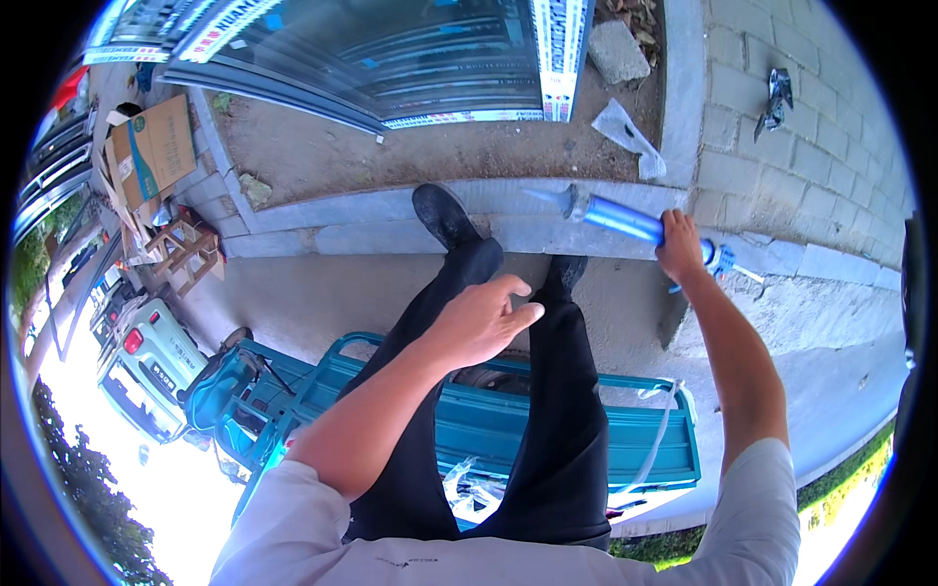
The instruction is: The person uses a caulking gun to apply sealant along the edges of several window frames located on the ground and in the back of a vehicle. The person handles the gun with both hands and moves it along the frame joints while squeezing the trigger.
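My right hand (681, 246) grips a caulking gun (623, 219) around the rear of its blue barrel. The gun lies across the view above the stone kerb, its pale tapered nozzle pointing left. Behind my fingers, the blue rear end and a thin rod stick out to the right. In front of my legs, well to the left of the gun, hovers my left hand (479, 322). Its thumb and forefinger are apart with nothing between them; the other fingers are mostly hidden. Past the kerb, framed glass panels (391, 59) with taped edges stand on the dirt.
Behind my legs is a teal cargo tricycle (489, 415), with a pale vehicle (151, 356) to its left. Cardboard (154, 146) and a wooden stool (184, 252) stand at left. A stone block (618, 53) and plastic scrap (630, 139) lie beyond the kerb (362, 232).
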Demonstrator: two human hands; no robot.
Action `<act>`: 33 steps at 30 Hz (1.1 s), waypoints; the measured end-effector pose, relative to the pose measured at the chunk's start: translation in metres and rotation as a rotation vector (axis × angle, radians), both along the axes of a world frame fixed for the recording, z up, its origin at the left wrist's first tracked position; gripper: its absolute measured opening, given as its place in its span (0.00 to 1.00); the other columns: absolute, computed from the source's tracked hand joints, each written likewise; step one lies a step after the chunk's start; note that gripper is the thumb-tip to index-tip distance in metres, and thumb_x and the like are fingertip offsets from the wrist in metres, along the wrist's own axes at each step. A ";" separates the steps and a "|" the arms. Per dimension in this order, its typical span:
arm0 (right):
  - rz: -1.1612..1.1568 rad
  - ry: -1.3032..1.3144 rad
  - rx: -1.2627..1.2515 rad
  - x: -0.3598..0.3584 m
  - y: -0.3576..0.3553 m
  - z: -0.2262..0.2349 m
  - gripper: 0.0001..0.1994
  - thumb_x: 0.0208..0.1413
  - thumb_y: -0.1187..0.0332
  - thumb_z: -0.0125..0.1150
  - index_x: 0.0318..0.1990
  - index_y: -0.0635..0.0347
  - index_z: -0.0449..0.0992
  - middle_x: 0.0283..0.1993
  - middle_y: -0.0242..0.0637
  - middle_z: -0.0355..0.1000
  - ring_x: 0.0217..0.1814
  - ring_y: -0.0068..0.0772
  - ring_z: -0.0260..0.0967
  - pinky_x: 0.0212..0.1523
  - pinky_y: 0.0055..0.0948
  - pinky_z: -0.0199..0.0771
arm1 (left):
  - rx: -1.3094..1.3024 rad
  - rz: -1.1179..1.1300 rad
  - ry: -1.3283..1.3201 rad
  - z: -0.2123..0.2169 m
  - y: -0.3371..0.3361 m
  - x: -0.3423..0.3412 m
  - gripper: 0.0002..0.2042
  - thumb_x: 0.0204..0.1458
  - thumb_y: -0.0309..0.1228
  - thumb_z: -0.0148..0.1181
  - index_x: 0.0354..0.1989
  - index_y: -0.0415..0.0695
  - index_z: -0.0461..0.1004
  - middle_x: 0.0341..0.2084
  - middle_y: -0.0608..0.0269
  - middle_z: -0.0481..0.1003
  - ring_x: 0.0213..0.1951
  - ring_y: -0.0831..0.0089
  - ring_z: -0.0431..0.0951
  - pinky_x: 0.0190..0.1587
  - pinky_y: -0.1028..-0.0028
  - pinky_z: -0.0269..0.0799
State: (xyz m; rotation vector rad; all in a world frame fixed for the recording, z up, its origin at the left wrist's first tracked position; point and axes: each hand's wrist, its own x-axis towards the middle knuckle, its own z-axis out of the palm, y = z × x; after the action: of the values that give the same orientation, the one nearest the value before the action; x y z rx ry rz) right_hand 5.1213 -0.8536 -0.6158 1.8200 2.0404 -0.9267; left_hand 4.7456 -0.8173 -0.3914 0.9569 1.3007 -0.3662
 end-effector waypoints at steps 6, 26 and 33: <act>-0.031 0.194 -0.107 -0.067 0.026 0.129 0.18 0.41 0.77 0.60 0.43 0.62 0.70 0.45 0.49 0.70 0.51 0.58 0.68 0.54 0.49 0.71 | 0.085 0.269 0.035 -0.030 -0.020 0.015 0.33 0.58 0.46 0.67 0.61 0.30 0.67 0.40 0.48 0.81 0.46 0.62 0.81 0.51 0.66 0.73; -0.985 0.047 0.243 -0.193 -0.018 0.417 0.19 0.57 0.72 0.66 0.55 0.66 0.72 0.54 0.49 0.68 0.57 0.51 0.70 0.58 0.42 0.71 | -0.254 1.519 -0.299 0.056 0.040 -0.001 0.13 0.52 0.35 0.63 0.41 0.42 0.71 0.34 0.53 0.79 0.43 0.57 0.82 0.50 0.62 0.77; -2.008 0.641 -0.179 -0.220 -0.193 0.397 0.23 0.69 0.48 0.55 0.55 0.59 0.71 0.47 0.37 0.73 0.50 0.37 0.76 0.51 0.37 0.76 | -0.353 1.365 -0.255 0.060 0.050 -0.030 0.17 0.54 0.37 0.62 0.46 0.44 0.67 0.36 0.52 0.78 0.43 0.56 0.82 0.50 0.61 0.78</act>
State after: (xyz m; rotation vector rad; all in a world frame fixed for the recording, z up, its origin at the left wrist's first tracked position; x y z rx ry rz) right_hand 4.9017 -1.0468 -0.2184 3.2348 -0.6648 -1.9501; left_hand 4.7158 -0.7671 -0.3316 -0.2872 1.3058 0.5615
